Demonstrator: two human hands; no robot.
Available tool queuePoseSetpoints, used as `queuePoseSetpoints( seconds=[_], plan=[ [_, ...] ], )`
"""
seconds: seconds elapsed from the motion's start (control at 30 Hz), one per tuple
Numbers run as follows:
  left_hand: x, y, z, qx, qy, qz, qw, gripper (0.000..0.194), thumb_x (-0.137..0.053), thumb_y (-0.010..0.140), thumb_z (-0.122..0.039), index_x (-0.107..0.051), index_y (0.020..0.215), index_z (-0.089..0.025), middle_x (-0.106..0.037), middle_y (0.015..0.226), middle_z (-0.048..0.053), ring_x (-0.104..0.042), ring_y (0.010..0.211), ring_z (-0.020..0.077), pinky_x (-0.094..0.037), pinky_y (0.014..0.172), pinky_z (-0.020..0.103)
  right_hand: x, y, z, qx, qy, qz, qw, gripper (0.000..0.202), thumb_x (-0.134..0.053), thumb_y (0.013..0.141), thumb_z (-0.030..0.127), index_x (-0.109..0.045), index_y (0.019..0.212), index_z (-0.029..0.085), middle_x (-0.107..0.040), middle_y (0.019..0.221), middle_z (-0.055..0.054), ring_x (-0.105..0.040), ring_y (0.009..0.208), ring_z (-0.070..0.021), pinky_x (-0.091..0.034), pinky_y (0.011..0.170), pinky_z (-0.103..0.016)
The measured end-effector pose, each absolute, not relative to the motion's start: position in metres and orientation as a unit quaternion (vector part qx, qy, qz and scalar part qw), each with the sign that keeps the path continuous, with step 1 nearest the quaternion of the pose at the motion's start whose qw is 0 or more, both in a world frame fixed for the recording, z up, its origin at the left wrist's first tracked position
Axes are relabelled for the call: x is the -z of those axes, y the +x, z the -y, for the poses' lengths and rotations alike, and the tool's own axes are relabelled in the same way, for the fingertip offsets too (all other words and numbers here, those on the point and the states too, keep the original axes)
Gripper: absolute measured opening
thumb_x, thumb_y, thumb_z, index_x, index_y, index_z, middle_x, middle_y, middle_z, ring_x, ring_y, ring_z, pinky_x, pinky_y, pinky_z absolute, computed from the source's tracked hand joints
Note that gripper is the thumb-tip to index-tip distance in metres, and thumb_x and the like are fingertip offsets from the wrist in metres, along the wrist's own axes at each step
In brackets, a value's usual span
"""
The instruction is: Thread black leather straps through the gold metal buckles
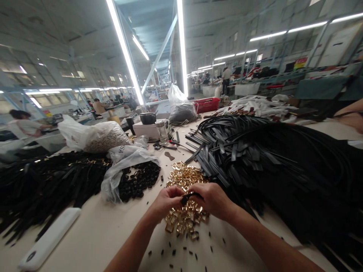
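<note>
My left hand (168, 202) and my right hand (214, 198) meet above a heap of gold metal buckles (187, 175). Between the fingertips of both is a short, dark, curved piece of black strap (187, 197), pinched from either side. How far it runs on behind my right fingers is hidden. Just left of my hands, an open plastic bag (111, 185) spills small black loops (138, 179). To the right lies a big pile of black straps (227, 155). Small black bits (174, 252) are scattered on the table in front of me.
A white elongated device (51, 238) lies at front left, beside finished-looking black straps (70, 177). Farther back are a filled clear bag (96, 132), a glass jar (162, 132), a dark cup (148, 118) and a red basket (208, 104). Another person's arm (350, 115) reaches in at right.
</note>
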State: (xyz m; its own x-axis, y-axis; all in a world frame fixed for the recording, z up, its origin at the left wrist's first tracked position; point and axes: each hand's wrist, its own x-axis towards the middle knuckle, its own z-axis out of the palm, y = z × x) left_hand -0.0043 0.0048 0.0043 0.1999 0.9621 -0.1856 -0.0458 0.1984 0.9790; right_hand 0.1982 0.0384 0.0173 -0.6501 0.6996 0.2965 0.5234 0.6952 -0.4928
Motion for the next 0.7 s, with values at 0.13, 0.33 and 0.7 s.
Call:
queuePoseSetpoints(
  seconds=[0.13,0.33,0.7],
  plan=[
    [-0.002,-0.004,-0.006,-0.412,0.488,-0.493,0.591,0.021,-0.08,0.059,-0.027,-0.066,0.067,-0.012,-0.06,0.059,-0.001,-0.049,0.052,0.009,-0.037,0.054,0.023,-0.021,0.199,-0.039,-0.105,-0.315,0.895,0.299,0.019,-0.052,0.089,0.022,-0.064,0.104,0.02,-0.068,0.096,-0.007,-0.059,0.091,-0.0216,-0.04,0.084,-0.034],
    [-0.006,0.002,-0.007,-0.512,0.403,-0.464,0.6,0.019,-0.078,0.061,-0.025,-0.063,0.065,-0.014,-0.058,0.059,-0.002,-0.048,0.053,0.0084,-0.036,0.054,0.021,-0.025,0.198,-0.033,-0.144,-0.361,0.843,0.371,0.022,-0.051,0.091,0.034,-0.064,0.083,0.019,-0.063,0.085,-0.007,-0.057,0.081,-0.0188,-0.042,0.078,-0.031],
    [-0.005,0.013,-0.002,-0.516,0.411,-0.455,0.599,0.024,-0.082,0.059,-0.029,-0.068,0.069,-0.013,-0.063,0.063,0.001,-0.052,0.058,0.0106,-0.04,0.061,0.023,-0.006,0.176,-0.028,-0.499,-0.301,0.695,0.422,0.034,-0.062,0.084,0.046,-0.07,0.106,0.021,-0.068,0.103,-0.006,-0.06,0.097,-0.0236,-0.045,0.089,-0.036]
  ],
)
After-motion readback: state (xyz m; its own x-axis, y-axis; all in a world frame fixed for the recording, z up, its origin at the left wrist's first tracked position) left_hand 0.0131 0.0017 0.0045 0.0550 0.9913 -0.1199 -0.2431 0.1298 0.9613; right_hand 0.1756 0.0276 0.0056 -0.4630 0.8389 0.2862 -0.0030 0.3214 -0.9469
